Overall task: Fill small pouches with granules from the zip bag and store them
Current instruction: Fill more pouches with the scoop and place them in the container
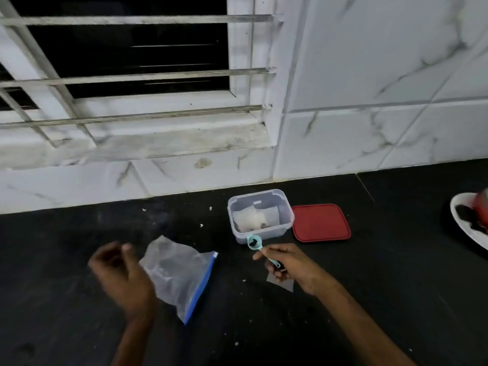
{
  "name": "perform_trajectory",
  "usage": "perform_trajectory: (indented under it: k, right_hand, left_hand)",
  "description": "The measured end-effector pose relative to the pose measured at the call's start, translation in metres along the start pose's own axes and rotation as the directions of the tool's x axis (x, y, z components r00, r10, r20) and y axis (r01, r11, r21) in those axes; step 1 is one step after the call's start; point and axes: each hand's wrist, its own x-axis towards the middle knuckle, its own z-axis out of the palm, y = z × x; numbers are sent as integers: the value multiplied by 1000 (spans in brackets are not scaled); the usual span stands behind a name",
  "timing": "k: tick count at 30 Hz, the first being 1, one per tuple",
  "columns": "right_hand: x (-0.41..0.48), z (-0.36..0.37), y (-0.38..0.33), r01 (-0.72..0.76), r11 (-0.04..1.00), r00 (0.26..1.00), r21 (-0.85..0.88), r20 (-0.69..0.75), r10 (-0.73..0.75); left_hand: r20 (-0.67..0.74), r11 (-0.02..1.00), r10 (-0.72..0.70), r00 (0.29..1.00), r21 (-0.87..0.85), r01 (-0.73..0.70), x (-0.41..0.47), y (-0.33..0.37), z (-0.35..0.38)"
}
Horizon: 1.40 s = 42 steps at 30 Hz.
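Note:
A clear zip bag [179, 273] with a blue seal strip lies on the black counter, dark granules inside it. My left hand [118, 273] hovers just left of the bag, blurred, fingers loosely curled and holding nothing. My right hand [287, 265] grips the handle of a small teal scoop [254, 242], whose bowl holds dark granules in front of the clear plastic container [289, 207]. A small clear pouch [284, 282] lies flat under my right hand. White filled pouches [253, 219] lie inside the container.
The container's red lid [320, 223] lies flat to its right. A white plate [464, 228] with dark and red items sits at the right edge. A marble-tiled wall [369, 101] and a barred window [118, 62] stand behind the counter. White crumbs dot the counter.

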Motion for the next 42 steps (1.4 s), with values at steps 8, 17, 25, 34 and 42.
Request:
perform_trajectory:
  k: [8, 17, 25, 34, 42]
  right_hand:
    - [24, -64, 49, 39, 979, 950, -198, -298, -98]
    - [57, -71, 85, 58, 936, 952, -347, -265, -157]
    - [57, -70, 107, 41, 966, 926, -257, -354, -133]
    - [50, -68, 127, 93, 963, 885, -255, -423, -197]
    - [51, -61, 131, 44, 948, 875, -316, -446, -189]
  left_hand:
    - [837, 885, -288, 465, 418, -205, -127, -17, 99]
    - [848, 804, -497, 186, 530, -270, -154, -52, 115]
    - [850, 793, -491, 189, 526, -307, -166, -61, 127]
    - [871, 771, -427, 242, 491, -406, -182, -66, 131]
    - [859, 770, -438, 267, 511, -381, -184, -66, 135]
